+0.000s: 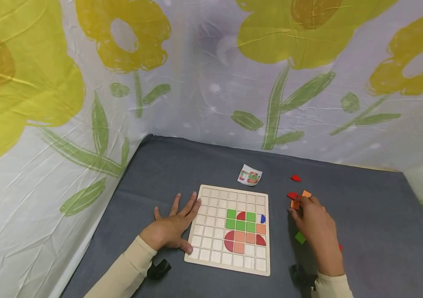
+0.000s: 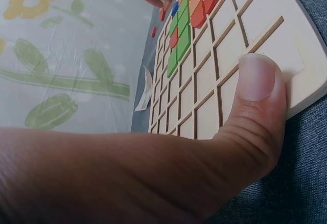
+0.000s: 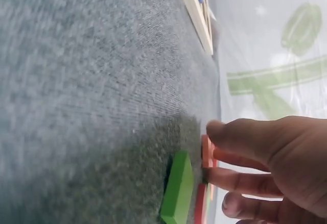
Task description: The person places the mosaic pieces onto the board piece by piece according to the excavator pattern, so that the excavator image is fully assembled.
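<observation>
A wooden grid board [image 1: 211, 263] lies on the dark cloth, with green, red, salmon and blue pieces in several cells. Spread over its left edge is my left hand [image 1: 172, 229], thumb and fingertips touching the rim; in the left wrist view the thumb [image 2: 258, 89] rests on the board's corner. To the right of the board, my right hand [image 1: 317, 231] has its thumb and a finger at opposite sides of an orange square [image 1: 295, 204], also seen in the right wrist view [image 3: 205, 150]. Red pieces [image 1: 292, 195] and another orange square [image 1: 306, 193] lie beside those fingertips.
Behind the board lies a small printed card [image 1: 250, 175]. A red piece [image 1: 296, 178] is at the back right, and a green square [image 1: 300, 237] lies left of my right hand. A flower-printed curtain [image 1: 204, 103] hangs behind the table.
</observation>
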The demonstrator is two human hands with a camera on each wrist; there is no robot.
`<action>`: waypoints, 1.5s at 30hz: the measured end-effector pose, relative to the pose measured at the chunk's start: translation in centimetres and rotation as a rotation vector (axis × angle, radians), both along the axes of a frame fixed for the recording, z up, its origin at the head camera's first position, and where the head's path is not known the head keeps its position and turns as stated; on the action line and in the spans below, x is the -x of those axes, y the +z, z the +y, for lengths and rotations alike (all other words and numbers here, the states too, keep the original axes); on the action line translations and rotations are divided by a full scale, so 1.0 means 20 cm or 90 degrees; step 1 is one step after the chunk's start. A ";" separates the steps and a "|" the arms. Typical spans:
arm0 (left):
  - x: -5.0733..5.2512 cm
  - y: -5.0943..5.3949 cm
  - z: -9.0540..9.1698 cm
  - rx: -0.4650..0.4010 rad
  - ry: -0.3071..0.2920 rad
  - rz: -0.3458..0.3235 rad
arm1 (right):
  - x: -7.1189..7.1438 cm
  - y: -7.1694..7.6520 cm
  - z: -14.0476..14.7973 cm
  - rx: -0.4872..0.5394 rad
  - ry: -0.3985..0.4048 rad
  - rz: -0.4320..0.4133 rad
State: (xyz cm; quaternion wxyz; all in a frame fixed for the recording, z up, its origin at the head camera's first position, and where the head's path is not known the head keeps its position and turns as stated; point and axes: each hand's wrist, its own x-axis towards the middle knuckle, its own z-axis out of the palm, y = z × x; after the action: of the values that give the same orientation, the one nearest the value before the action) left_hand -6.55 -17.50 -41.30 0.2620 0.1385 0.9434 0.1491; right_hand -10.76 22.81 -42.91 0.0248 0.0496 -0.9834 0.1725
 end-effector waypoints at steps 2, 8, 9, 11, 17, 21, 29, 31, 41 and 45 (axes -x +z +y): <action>0.00 0.00 0.00 -0.002 -0.001 0.001 | 0.01 0.00 -0.01 -0.005 -0.002 -0.017; 0.00 -0.01 0.00 -0.004 0.001 0.003 | 0.02 -0.01 -0.02 -0.006 0.000 -0.037; 0.00 -0.01 0.00 -0.004 0.002 0.003 | 0.02 -0.01 -0.03 -0.007 0.000 -0.040; 0.00 -0.01 0.00 -0.006 0.003 0.002 | 0.02 -0.01 -0.04 -0.009 -0.003 -0.048; 0.00 0.00 0.00 -0.007 0.003 0.000 | 0.01 0.00 -0.07 -0.012 -0.012 -0.075; 0.00 -0.01 -0.01 -0.003 0.000 0.004 | 0.01 -0.01 -0.09 -0.016 -0.011 -0.054; 0.00 0.00 0.00 0.003 -0.006 0.006 | 0.00 -0.03 -0.11 -0.004 -0.010 -0.048; 0.00 0.00 0.00 0.005 -0.007 0.006 | 0.00 -0.03 -0.11 -0.001 -0.009 -0.049; 0.01 -0.07 -0.02 -0.011 -0.017 0.011 | -0.09 0.02 -0.18 0.029 0.002 -0.035; 0.01 -0.06 -0.02 -0.008 -0.016 0.007 | -0.19 0.04 -0.27 0.033 0.023 -0.020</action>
State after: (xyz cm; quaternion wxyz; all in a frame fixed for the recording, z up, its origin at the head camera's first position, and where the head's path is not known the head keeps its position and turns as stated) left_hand -6.73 -17.94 -42.42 0.2579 0.1524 0.9421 0.1510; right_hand -6.88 17.47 -42.19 0.0071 0.0643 -0.9779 0.1991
